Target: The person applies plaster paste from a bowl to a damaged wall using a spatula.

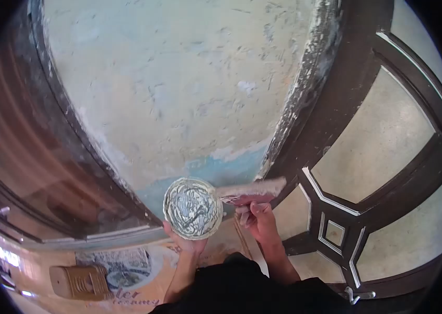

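My left hand (188,243) grips a round tub (193,208) from below, fingers around its lower rim. White putty coats the rim and lies in streaks over the grey inside. In my right hand (260,219) is a wide putty scraper (249,192), with a reddish grip and a long pale edge coated in putty. Its left end overlaps the tub's right rim in this view. My thumb and fingers are closed on the reddish part. Behind both stands a patched wall (179,94), cream above and light blue low down.
Dark wooden frames border the wall, with a panelled door (383,136) and its metal handle (359,295) at right. Glazed panes (27,141) stand at left. A brown plastic stool (79,282) is on the floor at lower left, beside printed sheeting (140,302).
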{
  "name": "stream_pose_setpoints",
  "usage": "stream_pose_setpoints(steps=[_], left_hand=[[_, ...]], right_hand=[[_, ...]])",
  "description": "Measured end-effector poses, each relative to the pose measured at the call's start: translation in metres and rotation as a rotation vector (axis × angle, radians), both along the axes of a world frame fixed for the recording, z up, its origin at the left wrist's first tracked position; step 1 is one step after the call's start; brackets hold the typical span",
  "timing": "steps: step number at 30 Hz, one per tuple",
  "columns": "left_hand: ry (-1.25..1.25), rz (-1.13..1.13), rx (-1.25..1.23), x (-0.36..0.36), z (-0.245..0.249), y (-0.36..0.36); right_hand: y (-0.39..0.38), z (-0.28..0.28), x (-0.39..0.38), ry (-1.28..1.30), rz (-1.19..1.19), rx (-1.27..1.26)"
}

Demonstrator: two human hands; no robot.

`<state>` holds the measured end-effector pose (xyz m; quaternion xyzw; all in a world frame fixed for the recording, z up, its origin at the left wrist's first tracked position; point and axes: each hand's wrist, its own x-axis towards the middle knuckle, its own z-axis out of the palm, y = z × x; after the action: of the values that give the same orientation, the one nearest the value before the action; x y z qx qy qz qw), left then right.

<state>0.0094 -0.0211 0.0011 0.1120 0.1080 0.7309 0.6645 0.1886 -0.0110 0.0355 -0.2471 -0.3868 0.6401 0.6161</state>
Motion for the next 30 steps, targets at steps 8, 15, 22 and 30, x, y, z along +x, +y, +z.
stream_pose_setpoints(steps=[8, 15, 22, 30], left_hand=[[-0.005, -0.053, -0.033, 0.014, 0.001, 0.019], [-0.037, -0.037, 0.001, 0.010, -0.009, 0.033], [0.003, -0.015, 0.017, 0.009, 0.003, 0.024], [-0.073, 0.023, -0.002, 0.004, -0.010, 0.019]], right_hand=[[0.021, 0.041, 0.044, -0.016, 0.040, 0.236], [0.047, 0.033, 0.049, 0.409, 0.038, -0.030], [0.086, 0.005, 0.054, 0.302, -0.037, 0.144], [0.093, 0.016, 0.055, 0.326, -0.209, -0.063]])
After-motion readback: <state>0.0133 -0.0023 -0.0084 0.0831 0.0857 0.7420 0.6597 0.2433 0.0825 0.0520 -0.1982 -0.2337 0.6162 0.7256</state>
